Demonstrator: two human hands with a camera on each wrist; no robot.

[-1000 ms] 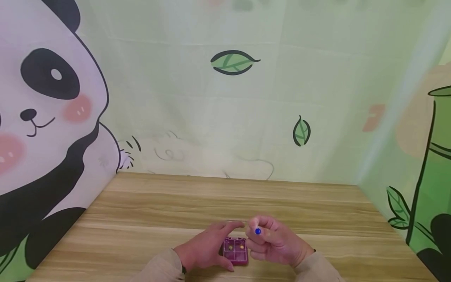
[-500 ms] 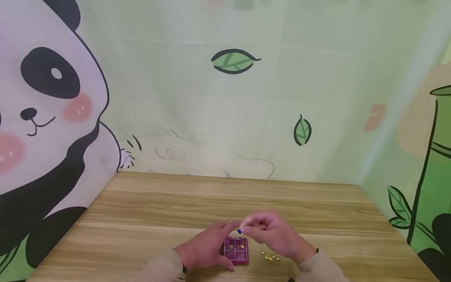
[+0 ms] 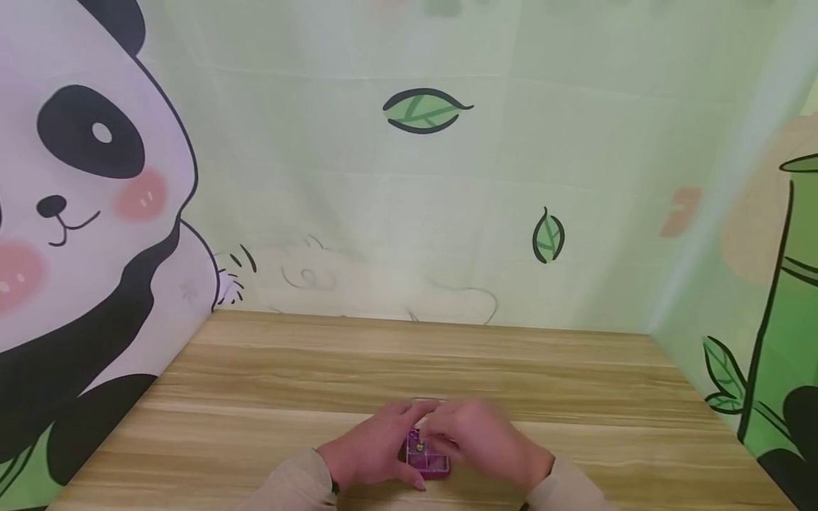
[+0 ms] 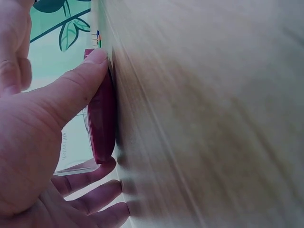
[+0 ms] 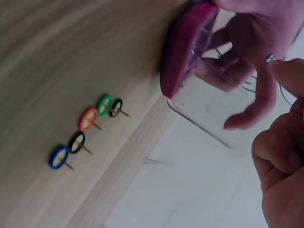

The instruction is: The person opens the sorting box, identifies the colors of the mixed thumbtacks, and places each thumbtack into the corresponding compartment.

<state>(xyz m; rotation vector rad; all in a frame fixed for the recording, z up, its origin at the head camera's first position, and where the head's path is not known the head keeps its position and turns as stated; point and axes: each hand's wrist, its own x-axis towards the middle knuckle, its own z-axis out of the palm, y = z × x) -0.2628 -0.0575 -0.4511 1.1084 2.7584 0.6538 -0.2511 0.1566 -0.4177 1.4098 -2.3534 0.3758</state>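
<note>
A small magenta compartment box (image 3: 427, 460) lies near the front edge of the wooden table (image 3: 383, 362). My left hand (image 3: 383, 447) grips it, thumb (image 4: 71, 90) on its near side and fingers behind its raised clear lid (image 5: 209, 111). My right hand (image 3: 450, 434) hovers low over the box's open compartments with its fingers curled down. A bit of the blue pushpin (image 5: 270, 57) shows at its fingertip. One compartment holds a yellow-faced pin (image 3: 419, 447).
Several loose pushpins (image 5: 88, 130), green, orange, black and blue, lie on the table to the right of the box; my right hand hides them in the head view. Printed panda and leaf backdrops (image 3: 422, 213) wall in the table's far and side edges.
My right hand has carried the blue pushpin leftward and down, from beside the box to right over its compartments, and now covers the loose pins. The left hand has not moved.
</note>
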